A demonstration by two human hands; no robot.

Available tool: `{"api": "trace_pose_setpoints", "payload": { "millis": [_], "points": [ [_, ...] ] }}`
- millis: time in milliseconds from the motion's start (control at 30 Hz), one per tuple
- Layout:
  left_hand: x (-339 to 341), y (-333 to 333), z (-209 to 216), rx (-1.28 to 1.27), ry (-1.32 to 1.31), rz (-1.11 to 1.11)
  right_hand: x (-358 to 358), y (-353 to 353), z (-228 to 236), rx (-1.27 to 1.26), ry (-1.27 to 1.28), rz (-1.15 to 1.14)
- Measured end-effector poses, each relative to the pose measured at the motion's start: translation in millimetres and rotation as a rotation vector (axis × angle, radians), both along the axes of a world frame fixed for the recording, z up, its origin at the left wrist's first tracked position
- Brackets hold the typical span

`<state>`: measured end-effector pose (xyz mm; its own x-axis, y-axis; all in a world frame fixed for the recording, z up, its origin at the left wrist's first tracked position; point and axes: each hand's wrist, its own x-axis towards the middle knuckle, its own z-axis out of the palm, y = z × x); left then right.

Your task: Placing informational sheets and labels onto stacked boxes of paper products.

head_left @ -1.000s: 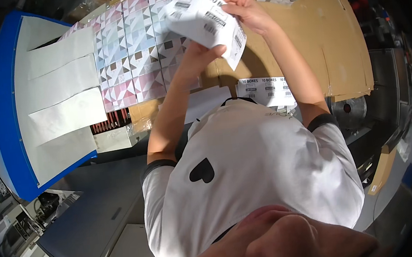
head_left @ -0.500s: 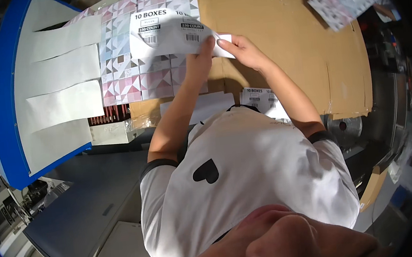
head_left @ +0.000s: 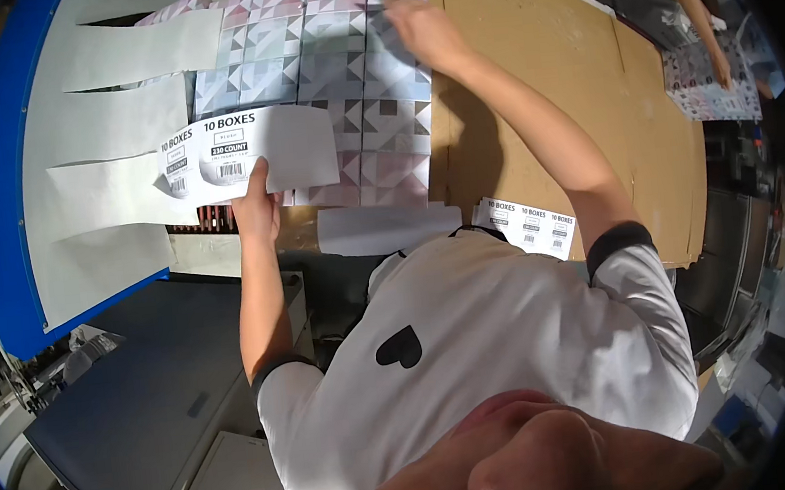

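A curled white sheet of printed labels (head_left: 294, 155) is pinched at its lower edge by my left hand (head_left: 259, 206), thumb on top. Its right part is blank. Under and beyond it lie rows of small boxes (head_left: 329, 76) in pink, grey and blue triangle patterns, packed side by side. My right hand (head_left: 429, 38) reaches over the far right corner of these boxes, fingers stretched out and slightly blurred. Whether a label is under its fingertips I cannot make out.
White strips (head_left: 142, 52) hang from a blue-framed machine (head_left: 8, 225) on the left, over the boxes' edge. Cardboard (head_left: 548, 98) covers the table. More label sheets (head_left: 528, 227) and a white paper (head_left: 386, 227) lie near me. Far right, another person's arm (head_left: 686, 4) holds a patterned pack (head_left: 708, 87).
My right hand has left the label sheet and moved to the far boxes. My left hand has carried the sheet left and nearer. The boxes sit farther right; the other person's pack is lower.
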<state>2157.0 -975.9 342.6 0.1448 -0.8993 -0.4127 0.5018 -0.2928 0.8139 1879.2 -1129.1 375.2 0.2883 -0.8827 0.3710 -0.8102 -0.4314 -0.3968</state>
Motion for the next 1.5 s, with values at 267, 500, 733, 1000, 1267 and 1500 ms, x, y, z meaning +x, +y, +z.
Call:
{"api": "trace_pose_setpoints", "payload": {
  "millis": [267,500,733,1000,1267,1500],
  "points": [
    [0,2,-19,-0.077,0.055,0.089,43,-33,-58,-0.089,0.293,0.060],
    [3,-2,-29,-0.068,0.055,0.039,63,-34,-77,-0.084,0.431,0.010],
    [-1,-3,-25,-0.019,0.136,0.029,75,-8,-90,-0.087,0.519,-0.083],
    [4,7,-28,-0.039,0.069,0.018,-10,-41,-89,0.105,0.416,-0.197],
    [-1,16,-14,-0.115,0.110,-0.043,27,-28,-34,-0.048,0.222,0.013],
    [-10,14,-9,-0.060,0.156,-0.039,73,-17,-68,-0.027,0.457,-0.007]
  ]
}}
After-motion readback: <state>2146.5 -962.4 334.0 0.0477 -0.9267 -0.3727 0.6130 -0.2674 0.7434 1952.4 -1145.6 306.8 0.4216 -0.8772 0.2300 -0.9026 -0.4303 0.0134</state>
